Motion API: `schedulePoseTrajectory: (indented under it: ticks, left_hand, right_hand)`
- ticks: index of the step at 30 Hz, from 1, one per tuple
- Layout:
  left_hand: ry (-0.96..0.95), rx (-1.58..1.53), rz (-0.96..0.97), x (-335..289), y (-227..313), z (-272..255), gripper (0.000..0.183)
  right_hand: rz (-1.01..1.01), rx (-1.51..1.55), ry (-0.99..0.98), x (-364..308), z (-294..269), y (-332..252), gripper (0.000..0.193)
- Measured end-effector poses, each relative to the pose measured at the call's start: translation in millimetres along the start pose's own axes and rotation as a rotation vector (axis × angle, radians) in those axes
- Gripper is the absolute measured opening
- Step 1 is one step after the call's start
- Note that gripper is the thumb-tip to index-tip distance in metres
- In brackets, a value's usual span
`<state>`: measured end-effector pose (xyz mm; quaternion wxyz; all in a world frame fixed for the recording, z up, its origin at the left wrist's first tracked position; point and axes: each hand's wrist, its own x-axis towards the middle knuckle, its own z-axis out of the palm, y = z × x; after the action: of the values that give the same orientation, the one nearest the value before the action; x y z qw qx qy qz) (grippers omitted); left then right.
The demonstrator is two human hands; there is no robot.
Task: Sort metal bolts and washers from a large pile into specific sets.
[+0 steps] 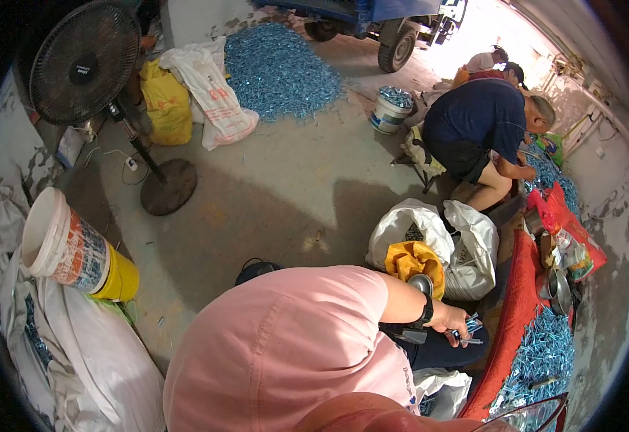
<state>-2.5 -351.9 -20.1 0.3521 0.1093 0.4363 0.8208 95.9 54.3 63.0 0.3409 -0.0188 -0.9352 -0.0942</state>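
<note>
From a pink short sleeve, my left arm reaches to the right, a black watch on the wrist. My left hand (453, 324) is closed around several thin, shiny blue metal pieces (475, 324), which look like bolts or anchors. It is above my dark-clothed leg (433, 353). Beside it, a heap of similar blue pieces (541, 353) lies on red cloth (505, 324). A round metal bowl (421, 284) sits by a yellow bag (412, 259) near my forearm. An open white bag (444, 389) is below the hand. My right hand is out of sight.
White sacks (473, 252) stand beyond my arm. A co-worker in dark clothes (473, 115) bends over another blue heap. A large blue pile (278, 72) lies on the floor near a standing fan (84, 68). Stacked buckets (70, 237) are at left. A blue vehicle (394, 11) is behind.
</note>
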Motion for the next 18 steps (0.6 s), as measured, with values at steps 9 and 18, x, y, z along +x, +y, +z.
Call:
schedulePoseTrajectory:
  ticks: [9,18]
  left_hand:
    - [-0.004,-0.012,0.014,0.3,-1.3,3.4,0.019]
    - [0.014,0.021,-0.006,-1.1,-0.3,6.6,0.02]
  right_hand:
    - [0.015,-0.041,-0.024,-6.3,-3.7,4.9,0.025]
    - [0.016,-0.069,-0.035,-4.4,-5.5,5.5,0.025]
